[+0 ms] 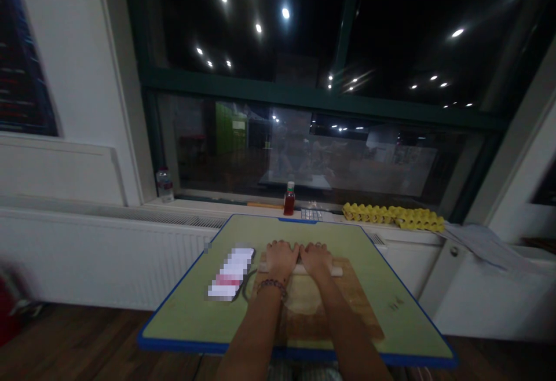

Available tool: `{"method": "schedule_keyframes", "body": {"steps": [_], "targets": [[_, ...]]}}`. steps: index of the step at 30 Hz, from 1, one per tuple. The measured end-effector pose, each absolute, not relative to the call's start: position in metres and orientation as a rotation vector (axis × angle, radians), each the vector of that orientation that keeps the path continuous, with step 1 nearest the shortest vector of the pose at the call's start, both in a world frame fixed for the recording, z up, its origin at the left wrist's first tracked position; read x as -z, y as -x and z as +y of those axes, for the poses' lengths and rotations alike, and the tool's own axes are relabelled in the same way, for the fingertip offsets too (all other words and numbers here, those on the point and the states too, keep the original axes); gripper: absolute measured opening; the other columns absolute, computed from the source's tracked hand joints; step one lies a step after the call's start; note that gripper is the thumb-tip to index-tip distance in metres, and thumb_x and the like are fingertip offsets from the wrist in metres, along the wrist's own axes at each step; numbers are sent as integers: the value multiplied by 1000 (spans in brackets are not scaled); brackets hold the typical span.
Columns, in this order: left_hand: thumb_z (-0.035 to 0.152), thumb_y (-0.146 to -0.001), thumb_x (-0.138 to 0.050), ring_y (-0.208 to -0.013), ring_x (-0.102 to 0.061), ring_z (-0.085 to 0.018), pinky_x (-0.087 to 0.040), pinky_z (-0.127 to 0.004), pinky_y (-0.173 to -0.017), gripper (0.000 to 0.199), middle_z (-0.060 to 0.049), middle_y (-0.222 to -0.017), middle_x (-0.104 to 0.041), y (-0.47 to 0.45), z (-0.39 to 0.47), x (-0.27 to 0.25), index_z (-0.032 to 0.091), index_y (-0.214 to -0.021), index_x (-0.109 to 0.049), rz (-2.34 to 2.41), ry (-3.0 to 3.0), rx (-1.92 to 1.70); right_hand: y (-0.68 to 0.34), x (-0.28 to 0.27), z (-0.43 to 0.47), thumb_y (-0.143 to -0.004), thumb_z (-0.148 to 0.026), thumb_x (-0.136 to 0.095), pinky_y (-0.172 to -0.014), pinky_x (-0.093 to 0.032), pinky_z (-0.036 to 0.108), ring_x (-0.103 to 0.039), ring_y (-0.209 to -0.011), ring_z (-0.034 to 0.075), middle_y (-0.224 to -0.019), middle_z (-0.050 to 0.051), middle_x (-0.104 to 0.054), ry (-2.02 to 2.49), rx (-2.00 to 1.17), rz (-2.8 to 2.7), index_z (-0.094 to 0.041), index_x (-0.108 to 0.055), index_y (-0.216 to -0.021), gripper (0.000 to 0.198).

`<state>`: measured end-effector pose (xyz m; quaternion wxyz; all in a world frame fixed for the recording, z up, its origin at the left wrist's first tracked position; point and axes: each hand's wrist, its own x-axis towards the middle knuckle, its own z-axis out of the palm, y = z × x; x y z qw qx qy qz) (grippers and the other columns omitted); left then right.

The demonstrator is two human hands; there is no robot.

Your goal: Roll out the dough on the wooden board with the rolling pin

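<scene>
A pale rolling pin (pixel 336 271) lies crosswise near the far side of a wooden cutting board (pixel 358 311). My left hand (pixel 281 258), with a beaded bracelet at its wrist, is closed over the pin's left part. Beside it, almost touching, my right hand (pixel 317 258) is closed over the right part. Both sets of fingers curl over the pin's far side, where the tips are hidden. Between my forearms a flat, pale sheet of dough (pixel 303 297) is spread on the board, on the near side of the pin.
The board rests on a small green table (pixel 174 323) with a blue edge. A lit phone (pixel 231 274) lies left of it. Along the windowsill stand a clear bottle (pixel 165 185), a red-brown bottle (pixel 289 200) and yellow egg trays (pixel 391 216). Behind the table is a radiator (pixel 87 259).
</scene>
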<state>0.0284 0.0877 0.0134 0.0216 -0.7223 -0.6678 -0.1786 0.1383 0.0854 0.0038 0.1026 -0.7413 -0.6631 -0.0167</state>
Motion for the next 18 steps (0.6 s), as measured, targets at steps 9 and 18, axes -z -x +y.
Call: {"method": "schedule_keyframes", "body": {"steps": [9, 18], "targets": [[49, -96, -37, -111, -57, -25, -39, -38, -97, 43, -9, -112, -69, -24, 82, -10, 20, -103, -69, -1788, 2455, 738, -138, -6, 86, -98, -36, -32, -89, -44, 40, -55, -118, 30, -122, 20, -64, 2206, -18, -1877, -14, -66, -115, 44], [40, -98, -35, -119, -50, -26, -40, -39, -97, 40, -11, -125, -62, -26, 91, -1, 19, -120, -60, -1925, 2372, 694, -149, -7, 89, -93, -35, -44, -95, -41, 31, -55, -116, 23, -120, 7, -68, 1916, -204, -1931, -24, -70, -114, 35]]}}
